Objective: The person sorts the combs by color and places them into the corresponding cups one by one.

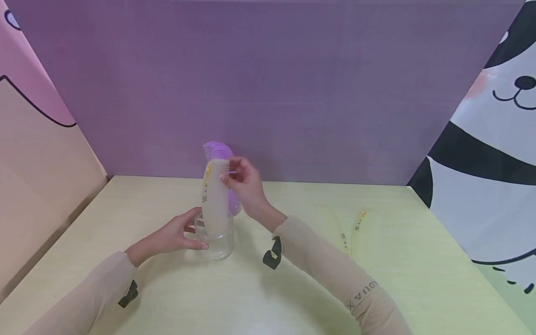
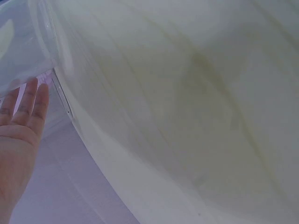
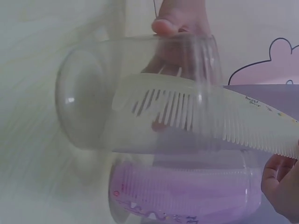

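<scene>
Holding the clear cup [image 1: 217, 242] steady on the table [image 1: 259, 298], the left hand [image 1: 176, 237] curls its fingers and thumb round the cup's side. A pale comb [image 1: 215, 195] stands up inside the cup, its lower end down in it and its top sticking out above the rim. The right hand [image 1: 244, 184] is just above the cup and pinches the top of the pale comb with its fingertips. Right behind the cup stands a second clear cup [image 3: 187, 196] with a purple comb [image 1: 219, 151] in it. Two more see-through combs [image 1: 351, 230] lie flat on the table, well to the right of the cup.
</scene>
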`<state>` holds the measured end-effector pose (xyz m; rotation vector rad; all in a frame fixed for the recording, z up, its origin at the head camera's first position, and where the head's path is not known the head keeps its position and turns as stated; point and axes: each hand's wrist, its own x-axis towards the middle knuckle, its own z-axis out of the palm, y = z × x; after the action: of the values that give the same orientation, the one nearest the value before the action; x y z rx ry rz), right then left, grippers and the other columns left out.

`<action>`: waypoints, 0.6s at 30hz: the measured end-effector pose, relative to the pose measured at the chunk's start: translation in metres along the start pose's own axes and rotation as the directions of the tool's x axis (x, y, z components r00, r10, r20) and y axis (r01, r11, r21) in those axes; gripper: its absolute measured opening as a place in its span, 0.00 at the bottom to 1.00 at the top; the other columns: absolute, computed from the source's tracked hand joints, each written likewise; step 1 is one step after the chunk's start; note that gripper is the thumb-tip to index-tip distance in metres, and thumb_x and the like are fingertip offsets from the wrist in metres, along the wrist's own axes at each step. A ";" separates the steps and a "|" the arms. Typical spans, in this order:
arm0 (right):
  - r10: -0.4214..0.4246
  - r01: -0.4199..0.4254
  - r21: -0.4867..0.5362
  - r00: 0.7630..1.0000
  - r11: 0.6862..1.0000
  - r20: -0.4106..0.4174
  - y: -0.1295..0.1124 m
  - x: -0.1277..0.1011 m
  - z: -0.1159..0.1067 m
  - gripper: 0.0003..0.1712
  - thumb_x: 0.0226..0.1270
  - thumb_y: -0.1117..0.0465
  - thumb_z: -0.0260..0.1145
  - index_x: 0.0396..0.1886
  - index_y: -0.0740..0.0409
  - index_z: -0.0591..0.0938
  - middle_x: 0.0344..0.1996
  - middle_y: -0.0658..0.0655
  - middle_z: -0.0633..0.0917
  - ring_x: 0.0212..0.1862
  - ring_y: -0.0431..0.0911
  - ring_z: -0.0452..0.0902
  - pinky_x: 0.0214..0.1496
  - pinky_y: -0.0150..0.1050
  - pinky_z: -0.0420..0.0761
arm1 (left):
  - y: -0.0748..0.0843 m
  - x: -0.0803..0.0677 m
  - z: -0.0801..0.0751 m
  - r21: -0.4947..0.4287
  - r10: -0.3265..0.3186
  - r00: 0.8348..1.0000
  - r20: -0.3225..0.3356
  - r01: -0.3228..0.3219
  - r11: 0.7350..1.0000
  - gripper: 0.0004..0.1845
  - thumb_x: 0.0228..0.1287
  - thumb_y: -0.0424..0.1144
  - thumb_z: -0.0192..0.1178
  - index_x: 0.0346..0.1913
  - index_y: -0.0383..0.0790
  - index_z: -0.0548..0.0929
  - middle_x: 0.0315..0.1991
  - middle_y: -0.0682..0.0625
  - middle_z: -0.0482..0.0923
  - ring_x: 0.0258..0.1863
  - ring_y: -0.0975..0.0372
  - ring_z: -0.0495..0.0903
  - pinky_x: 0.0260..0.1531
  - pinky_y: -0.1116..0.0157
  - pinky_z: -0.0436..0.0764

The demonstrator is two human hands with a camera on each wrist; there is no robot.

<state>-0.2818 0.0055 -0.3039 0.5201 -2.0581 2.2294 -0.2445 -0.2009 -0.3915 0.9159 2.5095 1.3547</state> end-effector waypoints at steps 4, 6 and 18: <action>0.002 -0.002 -0.021 1.000 1.000 0.000 0.007 -0.003 0.001 0.20 0.55 0.74 0.63 0.49 0.62 0.73 0.47 0.62 0.79 0.43 0.46 0.76 0.46 0.37 0.81 | 0.001 0.000 0.000 0.013 -0.006 1.000 0.001 0.006 1.000 0.47 0.48 0.44 0.70 0.68 0.41 0.55 0.61 0.43 0.68 0.56 0.49 0.73 0.51 0.54 0.77; 0.009 -0.009 -0.024 1.000 1.000 0.002 0.010 -0.005 0.001 0.20 0.55 0.74 0.63 0.49 0.62 0.73 0.46 0.62 0.79 0.42 0.45 0.76 0.46 0.37 0.81 | 0.001 0.000 0.000 0.013 -0.009 1.000 0.000 0.009 1.000 0.47 0.48 0.44 0.70 0.68 0.41 0.55 0.61 0.43 0.68 0.56 0.49 0.72 0.51 0.54 0.77; 0.037 -0.037 0.009 0.999 0.999 -0.004 0.021 -0.013 0.002 0.20 0.55 0.76 0.62 0.48 0.65 0.72 0.46 0.64 0.79 0.40 0.42 0.76 0.43 0.35 0.81 | 0.003 0.000 0.000 0.015 -0.011 1.000 -0.007 0.011 1.000 0.48 0.47 0.43 0.70 0.68 0.41 0.54 0.60 0.43 0.68 0.56 0.49 0.73 0.51 0.55 0.78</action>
<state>-0.2748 0.0038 -0.3281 0.4820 -2.0733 2.2589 -0.2433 -0.2000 -0.3892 0.9000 2.5295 1.3394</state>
